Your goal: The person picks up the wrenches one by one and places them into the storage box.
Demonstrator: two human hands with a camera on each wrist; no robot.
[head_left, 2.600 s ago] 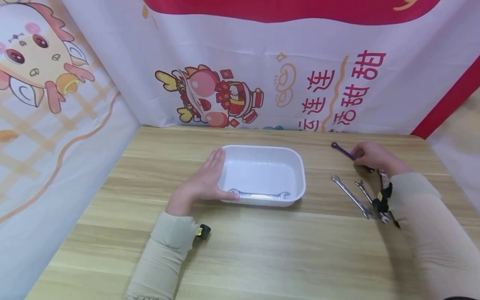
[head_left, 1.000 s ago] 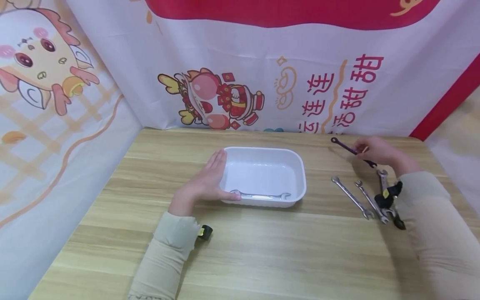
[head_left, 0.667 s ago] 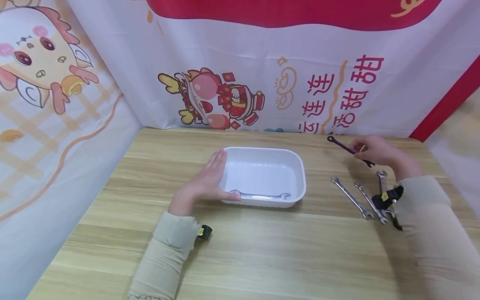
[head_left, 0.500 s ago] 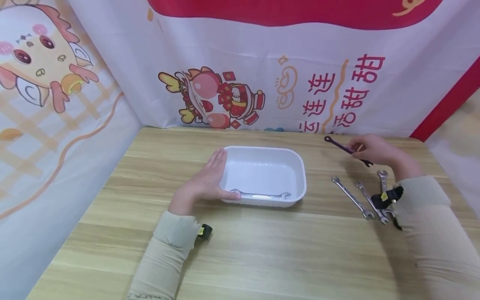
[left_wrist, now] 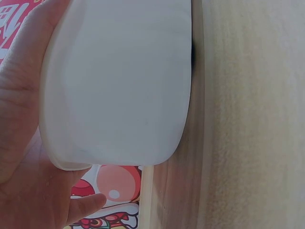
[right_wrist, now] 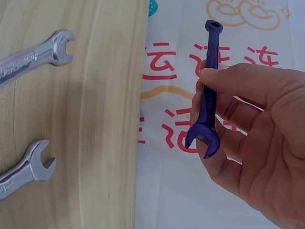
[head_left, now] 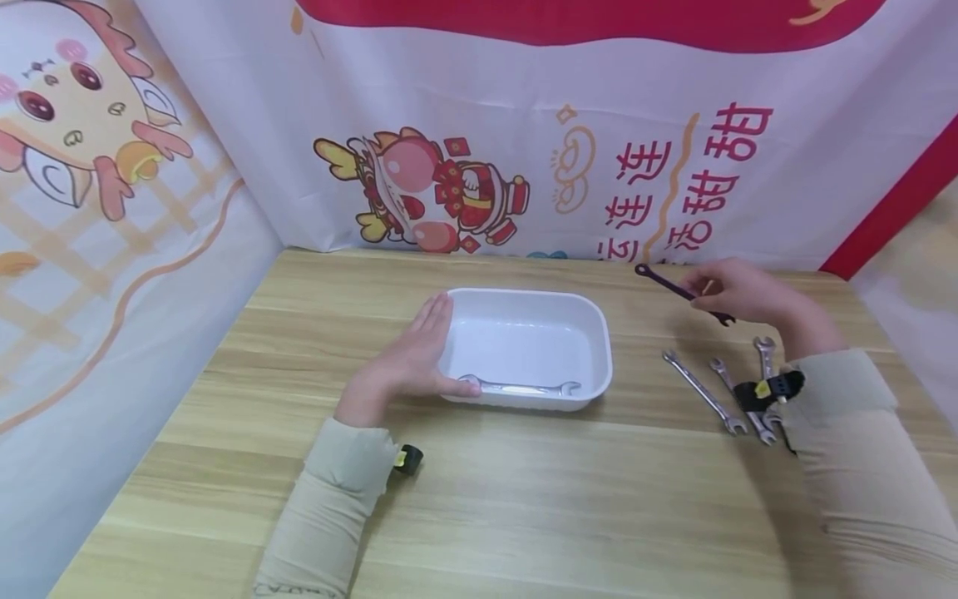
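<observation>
A white plastic tray (head_left: 516, 345) stands on the table, with a silver double open-end wrench (head_left: 524, 388) lying along its near wall. My left hand (head_left: 407, 358) rests against the tray's left end, fingers straight along that side and thumb reaching over the near rim. In the left wrist view the tray's outer wall (left_wrist: 124, 90) fills the middle. At the back right, my right hand (head_left: 741, 291) pinches a dark purple combination wrench (right_wrist: 208, 102) between thumb and fingers. It is held above the table, its ring end pointing up in the right wrist view.
Several silver wrenches lie right of the tray: one apart (head_left: 703, 393), others close together, such as the small wrench (head_left: 765, 353), partly hidden by the right wrist camera (head_left: 767, 391). A printed cloth (head_left: 486, 83) hangs along the table's back edge.
My right hand has lifted the purple wrench off the table and moved it slightly left and toward the back. The left hand and tray stay in place.
</observation>
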